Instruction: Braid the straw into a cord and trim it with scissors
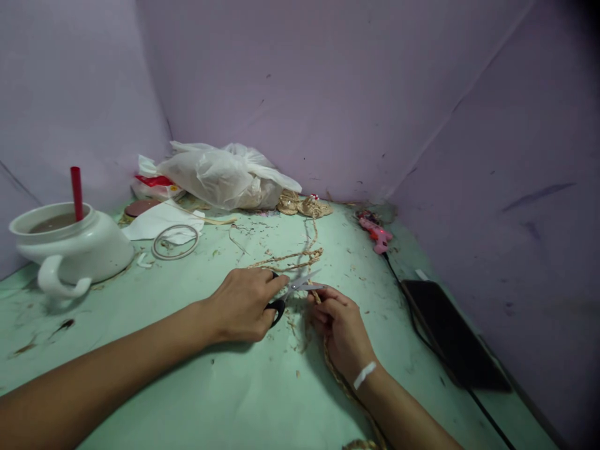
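Observation:
My left hand point(246, 303) is closed on the black handles of a pair of scissors point(294, 286), whose blades stand apart and point right. Between thumb and fingers, my right hand point(340, 322) pinches a braided straw cord point(327, 353). The cord passes close to the scissor blades; whether they touch it I cannot tell. From my right hand it trails down along the forearm to the bottom edge. Beyond the hands, more cord point(285, 257) lies in a loop and runs up to a coiled straw piece point(316, 207) with a red and white bit on it.
At left stands a white mug point(100, 247) with brown liquid and a red straw point(76, 194). Behind are a metal ring point(175, 256), white paper point(154, 224) and a tied plastic bag point(225, 175). On the right lie a pink glue gun point(377, 236), its black cable and a dark phone point(452, 331).

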`<state>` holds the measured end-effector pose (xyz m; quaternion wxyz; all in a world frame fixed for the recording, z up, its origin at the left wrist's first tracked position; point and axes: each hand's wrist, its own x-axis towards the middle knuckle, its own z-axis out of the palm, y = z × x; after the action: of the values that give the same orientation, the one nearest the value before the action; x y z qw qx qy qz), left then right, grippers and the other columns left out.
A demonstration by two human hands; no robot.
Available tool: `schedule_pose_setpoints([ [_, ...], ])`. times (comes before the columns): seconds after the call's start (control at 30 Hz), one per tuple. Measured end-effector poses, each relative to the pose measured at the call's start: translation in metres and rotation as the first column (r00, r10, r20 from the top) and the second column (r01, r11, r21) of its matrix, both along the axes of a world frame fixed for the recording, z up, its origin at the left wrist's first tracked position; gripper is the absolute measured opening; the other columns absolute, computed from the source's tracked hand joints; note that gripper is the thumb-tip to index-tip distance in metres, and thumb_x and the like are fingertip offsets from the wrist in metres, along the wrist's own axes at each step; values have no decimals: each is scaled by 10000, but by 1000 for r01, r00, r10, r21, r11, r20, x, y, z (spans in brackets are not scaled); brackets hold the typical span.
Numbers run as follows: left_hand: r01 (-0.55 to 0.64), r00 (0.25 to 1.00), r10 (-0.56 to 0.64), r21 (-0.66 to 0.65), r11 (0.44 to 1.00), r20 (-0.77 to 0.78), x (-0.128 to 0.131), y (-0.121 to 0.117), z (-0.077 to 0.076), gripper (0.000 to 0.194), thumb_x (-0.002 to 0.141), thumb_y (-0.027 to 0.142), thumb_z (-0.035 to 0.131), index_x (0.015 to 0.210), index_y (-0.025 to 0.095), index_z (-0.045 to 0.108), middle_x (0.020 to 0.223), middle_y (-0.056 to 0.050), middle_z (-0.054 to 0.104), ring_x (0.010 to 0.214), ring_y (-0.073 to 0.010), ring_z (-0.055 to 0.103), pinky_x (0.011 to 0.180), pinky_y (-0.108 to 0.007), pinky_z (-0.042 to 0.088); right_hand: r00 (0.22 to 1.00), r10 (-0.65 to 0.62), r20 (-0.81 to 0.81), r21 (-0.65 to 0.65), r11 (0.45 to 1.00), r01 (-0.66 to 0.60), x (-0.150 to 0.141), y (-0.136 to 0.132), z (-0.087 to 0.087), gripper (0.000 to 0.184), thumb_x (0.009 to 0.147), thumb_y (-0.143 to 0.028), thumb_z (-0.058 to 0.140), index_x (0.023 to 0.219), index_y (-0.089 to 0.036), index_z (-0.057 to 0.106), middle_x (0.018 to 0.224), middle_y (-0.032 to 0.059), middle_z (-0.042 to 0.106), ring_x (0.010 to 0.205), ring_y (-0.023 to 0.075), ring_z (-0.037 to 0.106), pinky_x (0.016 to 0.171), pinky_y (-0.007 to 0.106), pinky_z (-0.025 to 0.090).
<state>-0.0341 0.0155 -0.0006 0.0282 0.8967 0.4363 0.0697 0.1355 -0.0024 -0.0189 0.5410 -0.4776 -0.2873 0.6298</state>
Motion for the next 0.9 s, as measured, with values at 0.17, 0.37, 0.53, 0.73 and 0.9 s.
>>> schedule_pose_setpoints([
  [0.17, -24, 998, 24, -6, 1000, 55, 1, -2, 2, 479, 705, 251, 428, 1182, 216, 407, 877, -53, 564, 841, -220, 529, 686, -344, 435, 994, -101, -27, 37, 994, 102, 2, -2, 6, 182, 543, -209, 677, 700, -119, 655, 454, -57, 426, 393, 28, 266, 332, 147, 178],
  [0.37, -35, 994, 33, 20, 999, 105, 0, -1, -1, 502, 709, 252, 431, 1207, 200, 387, 949, -64, 551, 914, -215, 511, 757, -342, 427, 983, -172, -62, -48, 984, 169, 1, 2, -2, 267, 493, -156, 728, 744, -117, 646, 517, -16, 539, 433, 59, 435, 361, 149, 331],
  [0.53, -23, 997, 21, 27, 999, 71, 3, -2, -3, 474, 705, 256, 435, 1175, 207, 411, 913, -59, 550, 870, -217, 514, 731, -348, 430, 989, -46, -143, -116, 993, 29, 3, 1, 0, 151, 529, -113, 686, 664, -117, 619, 528, -16, 530, 408, 37, 415, 345, 123, 332],
  [0.73, -6, 998, 4, 25, 1000, 56, 4, -3, -7, 507, 699, 262, 447, 1199, 209, 383, 914, -61, 545, 864, -218, 507, 749, -353, 422, 978, 24, -209, -104, 993, -46, 3, -1, 3, 85, 547, -125, 659, 584, -117, 583, 524, -21, 503, 375, 16, 331, 290, 107, 208],
  [0.9, -6, 999, 5, 28, 1000, 34, 3, -3, -6, 519, 712, 258, 429, 1222, 201, 357, 923, -71, 546, 871, -223, 504, 739, -357, 423, 981, 48, -187, -79, 995, -63, 3, -1, 3, 90, 551, -129, 665, 602, -118, 593, 537, -16, 498, 388, 14, 307, 302, 111, 140],
])
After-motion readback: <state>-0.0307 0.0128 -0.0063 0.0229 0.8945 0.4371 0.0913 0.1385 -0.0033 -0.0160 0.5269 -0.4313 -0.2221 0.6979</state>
